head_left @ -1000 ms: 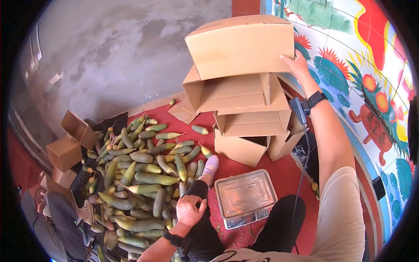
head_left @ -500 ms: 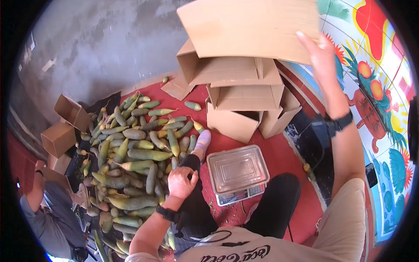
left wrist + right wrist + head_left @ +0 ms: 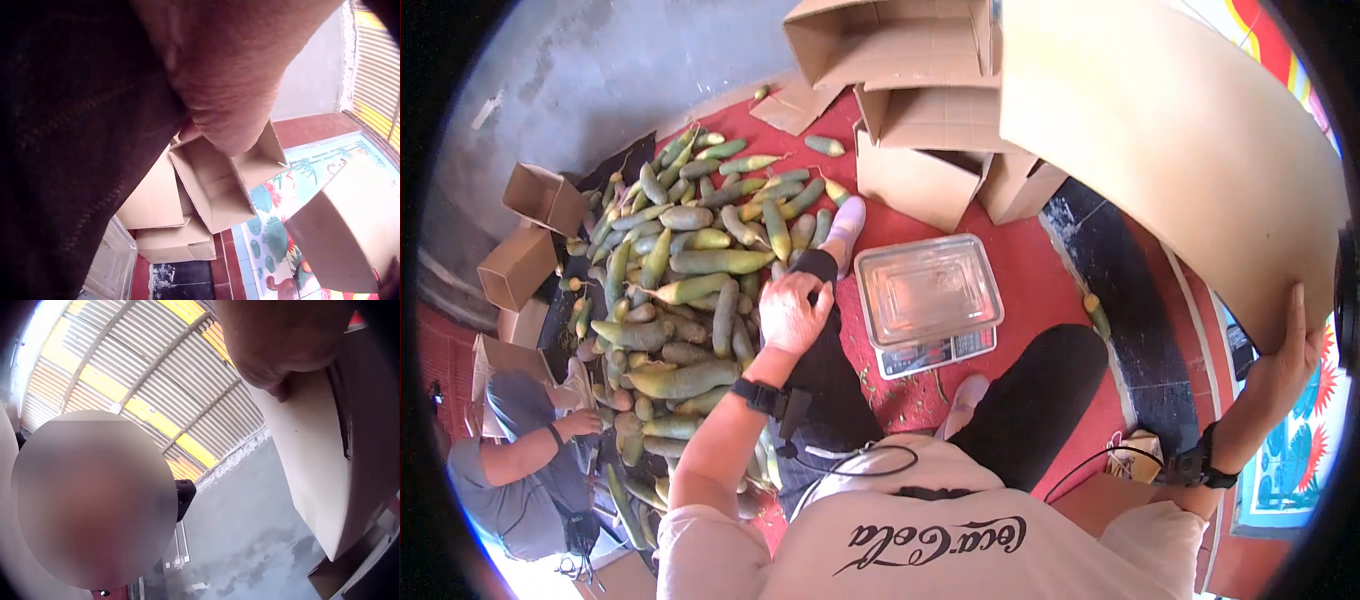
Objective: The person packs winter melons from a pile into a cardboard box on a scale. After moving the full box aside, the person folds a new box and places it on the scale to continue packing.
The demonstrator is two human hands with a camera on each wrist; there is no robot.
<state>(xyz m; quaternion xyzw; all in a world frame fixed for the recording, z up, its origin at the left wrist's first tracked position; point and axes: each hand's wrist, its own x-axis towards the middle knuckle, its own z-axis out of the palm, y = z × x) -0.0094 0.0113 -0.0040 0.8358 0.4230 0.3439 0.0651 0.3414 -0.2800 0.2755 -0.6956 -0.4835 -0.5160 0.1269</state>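
Observation:
My right hand (image 3: pixel 1285 365) grips a large cardboard box (image 3: pixel 1160 130) by its lower edge, out at the right side in the head view. The right wrist view shows the fingers (image 3: pixel 269 378) against the pale face of that box. My left hand (image 3: pixel 792 315) rests on my bent left knee and holds nothing. Between my legs, a clear plastic tray (image 3: pixel 930 290) sits on a weighing scale (image 3: pixel 940 352). Left of my leg lies a big heap of green radishes (image 3: pixel 685 290).
Several empty cardboard boxes (image 3: pixel 930 115) are stacked ahead, beyond the tray. Smaller boxes (image 3: pixel 517 265) stand left of the heap, near another person (image 3: pixel 530 480) who sits at the lower left. A painted tile wall (image 3: pixel 1305 470) runs along the right. One radish (image 3: pixel 1097 315) lies by the mat's right edge.
My right hand has lifted the top box off the stack and swung it right and towards me. The view has tipped downward. My left hand has stayed on the knee.

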